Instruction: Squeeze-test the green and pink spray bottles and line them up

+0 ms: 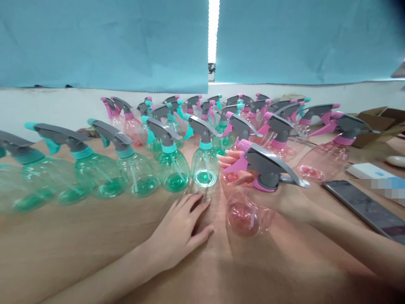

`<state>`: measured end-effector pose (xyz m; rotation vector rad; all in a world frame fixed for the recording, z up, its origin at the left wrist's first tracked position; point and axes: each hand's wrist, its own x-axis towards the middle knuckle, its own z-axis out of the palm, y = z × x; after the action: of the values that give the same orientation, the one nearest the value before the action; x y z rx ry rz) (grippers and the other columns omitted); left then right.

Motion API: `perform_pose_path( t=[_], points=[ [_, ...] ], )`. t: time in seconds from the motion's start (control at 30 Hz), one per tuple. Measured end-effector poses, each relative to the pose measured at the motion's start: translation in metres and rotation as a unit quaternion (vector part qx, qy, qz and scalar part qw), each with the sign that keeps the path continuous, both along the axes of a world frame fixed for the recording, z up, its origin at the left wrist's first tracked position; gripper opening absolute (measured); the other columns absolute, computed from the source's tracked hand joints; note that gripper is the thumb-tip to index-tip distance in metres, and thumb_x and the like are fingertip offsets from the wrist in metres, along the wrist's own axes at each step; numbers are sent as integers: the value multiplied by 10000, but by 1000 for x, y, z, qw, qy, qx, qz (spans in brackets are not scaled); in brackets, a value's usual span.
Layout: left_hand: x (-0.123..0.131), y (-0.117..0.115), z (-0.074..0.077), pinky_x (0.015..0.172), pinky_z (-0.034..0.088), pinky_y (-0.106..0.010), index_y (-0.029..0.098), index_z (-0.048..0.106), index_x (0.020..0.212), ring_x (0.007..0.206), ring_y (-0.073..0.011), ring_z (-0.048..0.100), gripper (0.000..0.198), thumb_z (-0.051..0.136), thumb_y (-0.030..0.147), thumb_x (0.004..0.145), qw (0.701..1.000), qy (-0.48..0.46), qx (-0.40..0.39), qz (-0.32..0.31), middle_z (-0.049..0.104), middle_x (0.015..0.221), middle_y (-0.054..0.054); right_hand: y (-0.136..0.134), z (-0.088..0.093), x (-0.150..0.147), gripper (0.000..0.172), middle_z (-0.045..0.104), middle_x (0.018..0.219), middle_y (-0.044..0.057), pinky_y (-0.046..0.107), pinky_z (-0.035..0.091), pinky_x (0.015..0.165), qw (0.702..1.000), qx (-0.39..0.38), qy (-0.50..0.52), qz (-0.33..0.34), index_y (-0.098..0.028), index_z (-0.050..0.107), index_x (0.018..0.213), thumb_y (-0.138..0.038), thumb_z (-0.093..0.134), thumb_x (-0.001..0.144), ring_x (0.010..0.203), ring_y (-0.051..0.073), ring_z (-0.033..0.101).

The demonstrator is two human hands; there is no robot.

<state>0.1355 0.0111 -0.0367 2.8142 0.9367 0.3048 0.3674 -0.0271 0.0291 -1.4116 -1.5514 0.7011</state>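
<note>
From my remote post I judged a steady neck grip best, the right hand [278, 199] curled round the translucent pink plastic spray bottle [243, 217] toward the brown surface's [79, 240] near edge, the left hand [177, 223] spread, empty

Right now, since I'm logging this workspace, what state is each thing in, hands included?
Front pink bottle: sprayer head fitted
Right hand: at that bottle; grip unclear
Left hand: open, resting on the table
Front green bottles: upright
Phone: lying flat, screen up
Blue curtains: hanging, bright gap between them
</note>
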Motion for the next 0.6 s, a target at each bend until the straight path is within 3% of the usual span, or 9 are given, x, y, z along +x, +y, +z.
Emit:
perform_pose_path(
  t=[0.6],
  points=[
    [1,0,2,1032,369,-497,153,491,1347,1285,-308,412,494,517,425,936,1000,0,2,4,465,1407,-138,0,-3,6,22,678,685,-8,337,542,697,1000,-10,-14,18,-240,601,675,-245,588,658,740,219,661]
  ],
)
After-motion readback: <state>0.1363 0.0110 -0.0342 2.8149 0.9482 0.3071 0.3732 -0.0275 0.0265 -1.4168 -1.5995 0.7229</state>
